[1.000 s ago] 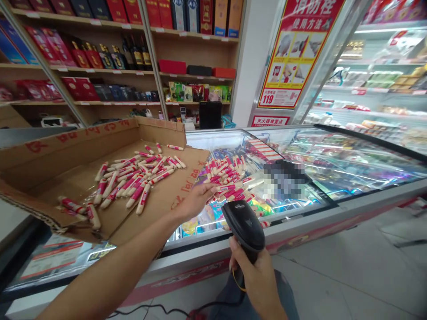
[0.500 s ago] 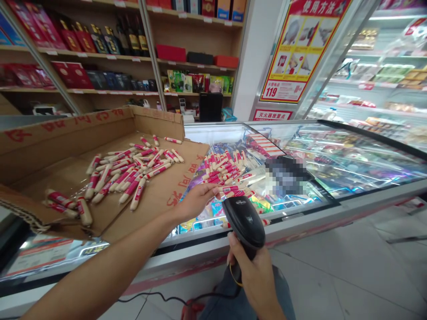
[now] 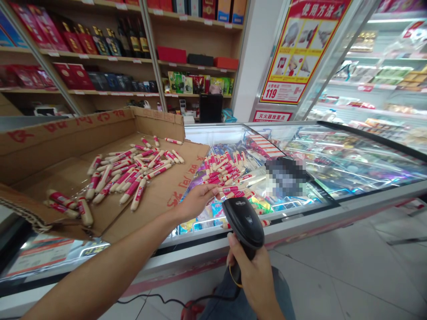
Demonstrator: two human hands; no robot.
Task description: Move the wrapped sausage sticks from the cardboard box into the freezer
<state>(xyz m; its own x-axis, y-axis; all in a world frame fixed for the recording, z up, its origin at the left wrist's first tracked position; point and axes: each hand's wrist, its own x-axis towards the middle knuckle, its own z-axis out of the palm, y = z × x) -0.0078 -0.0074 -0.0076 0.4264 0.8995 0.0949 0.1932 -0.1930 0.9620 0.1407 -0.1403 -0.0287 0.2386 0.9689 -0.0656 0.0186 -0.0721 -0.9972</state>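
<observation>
My right hand [image 3: 255, 271] is wrapped round the handle of a black barcode scanner [image 3: 245, 220], its head tilted toward the freezer top. Between the fingertips of my left hand [image 3: 196, 202] is one end of a wrapped sausage [image 3: 230, 189] with a pink label, just beyond the scanner's head. Behind it, a pile of similar sausages [image 3: 225, 166] lies on the glass. To the left, many more sausages [image 3: 128, 173] lie loose in an open cardboard box [image 3: 63, 129] with red writing on its flaps.
The glass-topped freezer [image 3: 360, 155] runs off to the right, with a dark, partly blurred-out device [image 3: 287, 173] on it. A black cable [image 3: 160, 295] hangs below the scanner. Shelves [image 3: 110, 55] with bottles and boxes stand behind.
</observation>
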